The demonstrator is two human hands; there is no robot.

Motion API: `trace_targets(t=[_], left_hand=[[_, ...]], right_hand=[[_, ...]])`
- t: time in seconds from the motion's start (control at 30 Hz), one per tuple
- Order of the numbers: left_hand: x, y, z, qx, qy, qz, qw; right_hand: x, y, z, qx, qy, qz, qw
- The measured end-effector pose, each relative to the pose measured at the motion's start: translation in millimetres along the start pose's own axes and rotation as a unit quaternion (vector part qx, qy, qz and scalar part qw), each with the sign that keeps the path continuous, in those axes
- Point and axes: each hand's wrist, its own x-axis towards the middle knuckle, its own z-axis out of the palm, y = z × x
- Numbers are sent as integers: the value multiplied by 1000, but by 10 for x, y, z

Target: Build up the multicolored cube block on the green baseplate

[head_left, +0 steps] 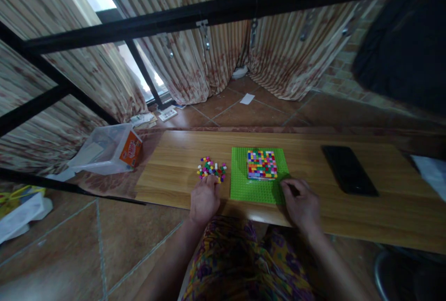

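Note:
On the wooden bench, a green studded baseplate [240, 189] bears a rectangular block of multicoloured toy bricks [262, 164] built up in its upper right part. To its left lies a loose pile of small toy bricks [211, 167] in mixed colours. My left hand [205, 199] reaches into the near edge of this pile, fingers bent and close together; its fingertips are partly hidden, so anything pinched there does not show. At the baseplate's right edge rests my right hand [302, 202], fingers curled towards the thumb. Whether it holds a brick is too small to tell.
A dark phone-like slab [349, 170] lies on the bench [174, 152] to the right. Beyond the left end stands a clear plastic box [108, 152] with an orange label. A black metal frame [223, 10] and curtains [188, 68] are behind. Papers lie at the far right.

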Motion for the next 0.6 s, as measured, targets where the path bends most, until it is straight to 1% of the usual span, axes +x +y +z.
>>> trace_targets(t=[0.07, 0.13, 0.23, 0.33, 0.4, 0.47, 0.53, 0.6], left_hand=[[-21, -36, -28, -66, 10, -39, 997], [-24, -97, -75, -138, 30, -72, 987], [7, -217, -158, -236, 61, -109, 964], [54, -328, -215, -309, 84, -148, 936], [83, -378, -227, -333, 110, -172, 921], [112, -408, -221, -344, 129, -182, 912], [146, -427, -202, -346, 138, -185, 909], [190, -446, -182, -331, 138, -187, 914]], right_hand=[[-2, -3, 1, 3, 0, 2, 1000], [-4, -7, 1, 5, 1, 4, 1000], [-5, -17, -1, 5, 4, 12, 1000], [-5, -26, -7, 6, 0, 14, 1000], [-4, -28, -10, 4, -2, 12, 1000], [-3, -22, -11, 0, -2, 11, 1000], [-1, -13, -10, -6, -2, 11, 1000], [-1, -2, -8, -10, -3, 9, 1000]])
